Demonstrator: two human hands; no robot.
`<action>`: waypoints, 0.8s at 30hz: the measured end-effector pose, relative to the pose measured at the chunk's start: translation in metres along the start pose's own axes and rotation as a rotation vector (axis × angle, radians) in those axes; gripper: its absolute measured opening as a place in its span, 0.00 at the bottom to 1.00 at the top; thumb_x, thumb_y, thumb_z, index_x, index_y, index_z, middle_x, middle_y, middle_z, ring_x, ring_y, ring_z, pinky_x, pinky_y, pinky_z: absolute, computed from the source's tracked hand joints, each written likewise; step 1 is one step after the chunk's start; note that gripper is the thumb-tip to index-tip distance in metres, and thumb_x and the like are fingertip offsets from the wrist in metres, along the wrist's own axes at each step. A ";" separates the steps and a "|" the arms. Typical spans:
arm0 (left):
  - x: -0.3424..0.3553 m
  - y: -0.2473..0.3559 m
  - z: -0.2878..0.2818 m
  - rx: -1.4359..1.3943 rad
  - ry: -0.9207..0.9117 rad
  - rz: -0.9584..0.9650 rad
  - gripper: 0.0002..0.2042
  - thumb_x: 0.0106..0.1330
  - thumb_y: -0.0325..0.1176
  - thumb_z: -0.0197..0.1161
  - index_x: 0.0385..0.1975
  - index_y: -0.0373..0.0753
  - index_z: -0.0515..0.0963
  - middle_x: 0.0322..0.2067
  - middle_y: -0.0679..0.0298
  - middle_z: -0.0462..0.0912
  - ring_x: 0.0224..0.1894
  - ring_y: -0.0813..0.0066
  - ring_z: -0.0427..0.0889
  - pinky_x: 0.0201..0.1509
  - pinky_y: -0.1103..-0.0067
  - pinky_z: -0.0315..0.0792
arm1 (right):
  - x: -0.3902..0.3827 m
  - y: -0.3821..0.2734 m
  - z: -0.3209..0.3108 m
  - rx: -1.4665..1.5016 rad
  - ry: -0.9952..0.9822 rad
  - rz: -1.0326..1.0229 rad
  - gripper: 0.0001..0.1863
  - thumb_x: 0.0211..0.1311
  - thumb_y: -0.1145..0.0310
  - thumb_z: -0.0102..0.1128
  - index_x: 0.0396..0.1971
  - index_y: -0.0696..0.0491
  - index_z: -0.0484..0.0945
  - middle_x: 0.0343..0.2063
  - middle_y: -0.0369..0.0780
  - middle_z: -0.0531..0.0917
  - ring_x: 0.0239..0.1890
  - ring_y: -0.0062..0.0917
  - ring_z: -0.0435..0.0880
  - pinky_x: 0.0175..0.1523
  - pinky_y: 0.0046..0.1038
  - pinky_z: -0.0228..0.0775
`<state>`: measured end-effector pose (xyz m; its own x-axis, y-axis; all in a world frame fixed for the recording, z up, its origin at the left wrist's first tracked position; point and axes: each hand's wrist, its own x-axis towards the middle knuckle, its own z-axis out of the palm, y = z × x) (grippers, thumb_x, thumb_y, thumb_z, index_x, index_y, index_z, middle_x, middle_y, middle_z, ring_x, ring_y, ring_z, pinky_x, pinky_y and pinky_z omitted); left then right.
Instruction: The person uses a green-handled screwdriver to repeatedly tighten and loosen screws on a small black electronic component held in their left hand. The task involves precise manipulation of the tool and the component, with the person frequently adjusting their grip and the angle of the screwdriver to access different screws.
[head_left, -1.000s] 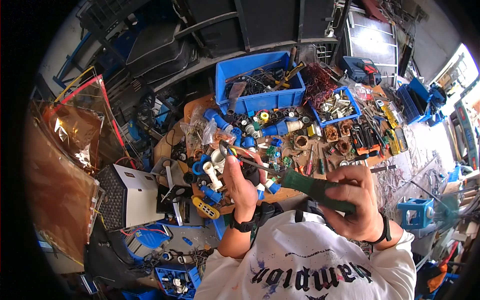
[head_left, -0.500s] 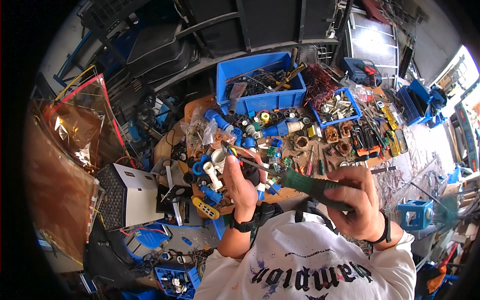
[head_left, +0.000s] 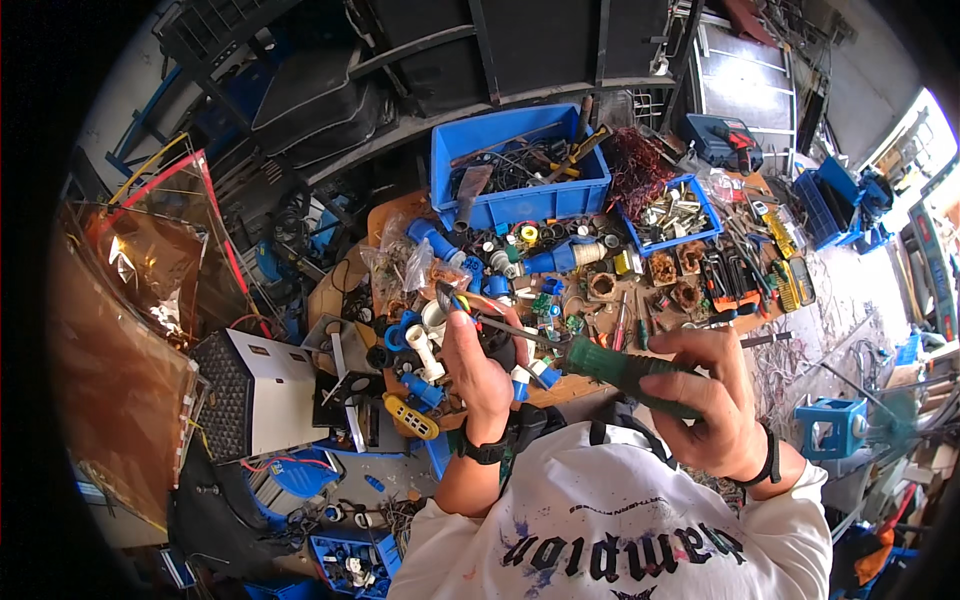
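My right hand (head_left: 718, 410) is wrapped round the green and black handle of a screwdriver (head_left: 605, 366). The screwdriver's metal shaft points left, toward my left hand (head_left: 480, 378). That hand is closed, thumb raised, on a cable end (head_left: 452, 298) with yellow, blue and red wires showing by the thumb tip. A dark rounded part (head_left: 503, 345) sits between the thumb and fingers, partly hidden by them. Where the screwdriver tip rests on the held piece is too small to make out. Both hands are above the near edge of the cluttered workbench (head_left: 590, 392).
A large blue crate (head_left: 520, 205) of cables and tools stands at the back, beside a smaller blue tray (head_left: 680, 238) of metal pieces. Blue industrial plugs (head_left: 565, 258), a white tube (head_left: 424, 354) and a yellow power strip (head_left: 410, 416) lie around. A blue stool (head_left: 832, 428) stands right.
My right hand has shifted slightly left on the screwdriver handle, its fingers changing position. My left hand keeps its hold almost in place.
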<state>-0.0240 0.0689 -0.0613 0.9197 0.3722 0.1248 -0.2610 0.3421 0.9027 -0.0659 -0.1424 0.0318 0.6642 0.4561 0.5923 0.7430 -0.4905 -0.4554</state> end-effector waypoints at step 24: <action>-0.001 0.000 0.002 0.010 -0.023 0.022 0.24 0.72 0.54 0.38 0.35 0.38 0.70 0.20 0.59 0.74 0.12 0.76 0.68 0.13 0.82 0.62 | 0.002 -0.006 -0.005 -0.083 -0.142 0.100 0.28 0.41 0.70 0.72 0.48 0.49 0.77 0.37 0.39 0.74 0.34 0.31 0.75 0.35 0.31 0.70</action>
<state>-0.0244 0.0664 -0.0609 0.9204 0.3595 0.1538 -0.2780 0.3252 0.9039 -0.0694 -0.1424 0.0385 0.7440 0.4992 0.4441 0.6669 -0.5959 -0.4474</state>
